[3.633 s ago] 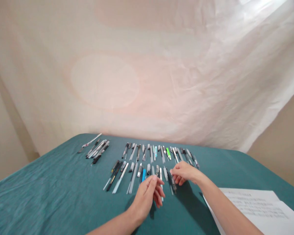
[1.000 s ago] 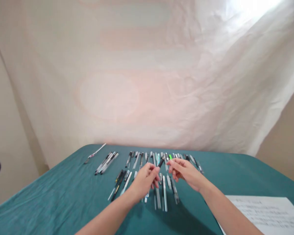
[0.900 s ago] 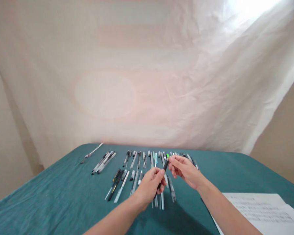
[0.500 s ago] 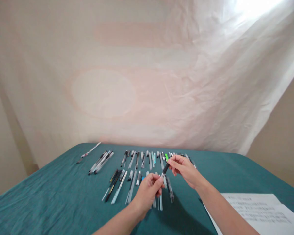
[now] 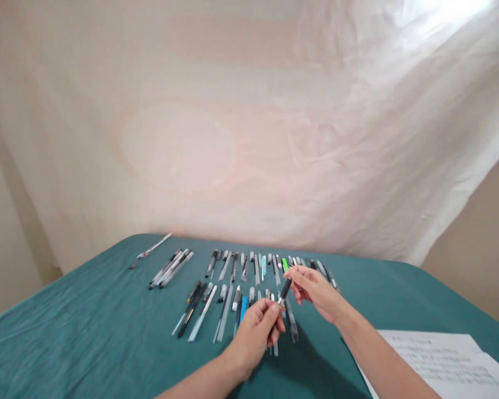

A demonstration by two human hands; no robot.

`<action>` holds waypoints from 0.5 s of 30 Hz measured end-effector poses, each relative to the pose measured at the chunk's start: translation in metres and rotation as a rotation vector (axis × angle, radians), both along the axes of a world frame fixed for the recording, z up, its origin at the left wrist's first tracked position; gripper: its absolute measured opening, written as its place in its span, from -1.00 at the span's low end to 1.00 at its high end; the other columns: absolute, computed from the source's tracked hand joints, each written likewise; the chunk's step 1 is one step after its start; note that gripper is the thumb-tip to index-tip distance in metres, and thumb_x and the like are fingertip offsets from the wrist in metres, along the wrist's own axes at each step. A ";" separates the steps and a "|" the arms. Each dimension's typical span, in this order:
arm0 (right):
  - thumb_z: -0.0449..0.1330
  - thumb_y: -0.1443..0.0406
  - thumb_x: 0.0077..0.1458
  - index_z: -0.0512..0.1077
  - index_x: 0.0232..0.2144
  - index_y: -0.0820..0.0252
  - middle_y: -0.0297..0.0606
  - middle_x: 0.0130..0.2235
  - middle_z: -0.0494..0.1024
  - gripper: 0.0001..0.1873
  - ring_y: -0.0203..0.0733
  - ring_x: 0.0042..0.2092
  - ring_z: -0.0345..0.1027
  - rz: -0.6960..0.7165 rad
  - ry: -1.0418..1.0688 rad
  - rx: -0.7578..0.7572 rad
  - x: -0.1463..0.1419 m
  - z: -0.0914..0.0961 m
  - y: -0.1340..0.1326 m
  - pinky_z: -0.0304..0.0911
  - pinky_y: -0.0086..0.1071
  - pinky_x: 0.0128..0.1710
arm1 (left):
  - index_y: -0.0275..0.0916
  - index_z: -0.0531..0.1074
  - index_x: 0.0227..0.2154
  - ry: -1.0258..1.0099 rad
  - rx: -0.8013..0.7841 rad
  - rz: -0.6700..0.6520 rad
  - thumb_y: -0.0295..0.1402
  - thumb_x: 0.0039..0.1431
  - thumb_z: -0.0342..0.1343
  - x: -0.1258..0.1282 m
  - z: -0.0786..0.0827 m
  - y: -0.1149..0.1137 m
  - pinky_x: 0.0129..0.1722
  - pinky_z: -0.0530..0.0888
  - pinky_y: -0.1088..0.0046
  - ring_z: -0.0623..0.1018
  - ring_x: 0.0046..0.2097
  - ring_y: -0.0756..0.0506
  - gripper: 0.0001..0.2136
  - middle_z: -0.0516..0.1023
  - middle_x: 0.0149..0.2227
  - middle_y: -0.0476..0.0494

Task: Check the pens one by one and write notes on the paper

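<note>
Both hands have come together since the earliest frame, where they stood apart over the near pens; now they meet at one dark pen point(image 5: 285, 289), raised above the counter point(image 5: 87, 338). Left hand point(image 5: 255, 327) has its grip closed on the lower part, thumb and fingers wrapped so that much of the barrel is hidden. Right hand point(image 5: 314, 288) pinches the upper, black end between its fingertips, its other fingers curled. Between the two grips the black section shows, with a pale, shiny stretch just above the left fingers. The pen leans, its upper end toward the right hand.

Beneath and beyond the hands, on dark green cloth, lie two rows of pens and caps. The back row point(image 5: 234, 267) includes a bright green piece point(image 5: 285, 264) close to the right fingertips. The front row point(image 5: 223, 314) is partly covered by the left hand, with a blue piece point(image 5: 243, 308) just beside it. Farther left are a loose bundle of pens point(image 5: 171, 269) and, apart from it, a single slim pen point(image 5: 149, 252). Printed sheets point(image 5: 444, 360) lie at the right, partly behind the right forearm.
</note>
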State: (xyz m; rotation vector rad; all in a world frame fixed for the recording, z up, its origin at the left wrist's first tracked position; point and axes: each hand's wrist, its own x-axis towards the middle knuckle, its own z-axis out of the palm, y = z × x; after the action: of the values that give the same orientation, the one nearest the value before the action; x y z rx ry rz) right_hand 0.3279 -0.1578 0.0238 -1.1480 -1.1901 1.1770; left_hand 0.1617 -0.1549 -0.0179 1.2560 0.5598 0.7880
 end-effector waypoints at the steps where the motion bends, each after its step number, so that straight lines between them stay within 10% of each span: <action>1: 0.18 0.02 -0.08 0.31 -0.54 0.22 -0.47 -0.64 0.29 -0.64 -0.44 -0.62 0.10 -0.026 -0.041 0.006 -0.001 -0.002 0.001 0.06 -0.52 -0.62 | -0.28 0.24 -0.42 0.014 0.015 0.006 -0.11 0.12 -0.06 0.000 -0.002 0.000 -0.66 0.06 0.60 0.18 -0.66 0.14 -0.71 0.32 -0.57 0.06; 15: 0.24 0.07 -0.13 0.46 -0.37 0.23 -0.28 -0.35 0.47 -0.65 -0.39 -0.43 0.25 0.116 0.054 -0.117 0.010 0.005 -0.002 0.16 -0.55 -0.55 | -0.26 0.23 -0.38 0.081 0.110 0.052 -0.15 0.19 -0.14 -0.001 -0.006 -0.007 -0.73 0.05 0.62 0.16 -0.71 0.14 -0.74 0.28 -0.63 0.12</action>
State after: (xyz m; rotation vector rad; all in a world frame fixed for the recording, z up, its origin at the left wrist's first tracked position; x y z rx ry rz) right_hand 0.3382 -0.1593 0.0289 -1.1394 -1.1722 1.3726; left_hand 0.1604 -0.1624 -0.0239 1.3839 0.6240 0.8233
